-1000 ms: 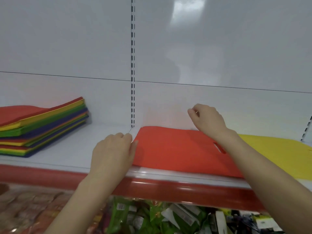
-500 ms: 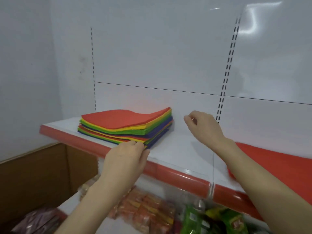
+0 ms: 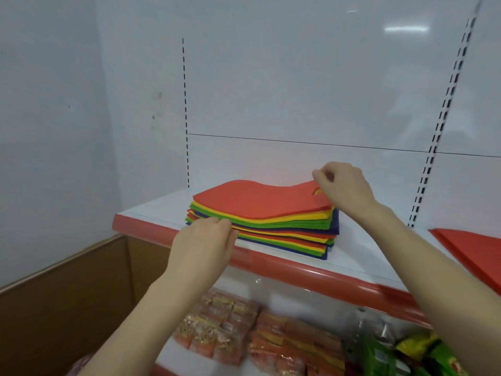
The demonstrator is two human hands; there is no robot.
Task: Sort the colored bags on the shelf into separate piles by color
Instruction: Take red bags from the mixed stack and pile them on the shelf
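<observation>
Nearest you, below the shelf, a lower tier holds orange snack packets (image 3: 217,329) and green packets (image 3: 393,354). These aren't task items, so leave them. At left is a brown panel (image 3: 67,289), maybe a box wall, contents not visible. Your left hand (image 3: 206,242) sits at the near-left corner of the mixed stack (image 3: 271,226), fingers curled with tips against the layer edges; can't tell if it actually pinches anything. The stack lies flat on the shelf (image 3: 298,271), just behind the red front lip, in layers of red, yellow, green and dark blue with edges roughly aligned. The top red bag (image 3: 257,198) lies wavy on it, far-right corner raised. Your right hand (image 3: 344,188) is at that corner beside the handle cut-out, thumb and forefinger closed on the red edge. Judgement: the bags are thin, light, floppy sheets, not fragile, probably a bit clingy, so the one below may drag along. Hold two opposite corners or hook the cut-out, peel up rather than slide, and check that only one layer comes. Further right on the same shelf, well apart from the stack, the red pile (image 3: 477,248) lies flat, partly cut off by the frame; it looks like the destination. Behind it all is the white back panel (image 3: 298,90).
</observation>
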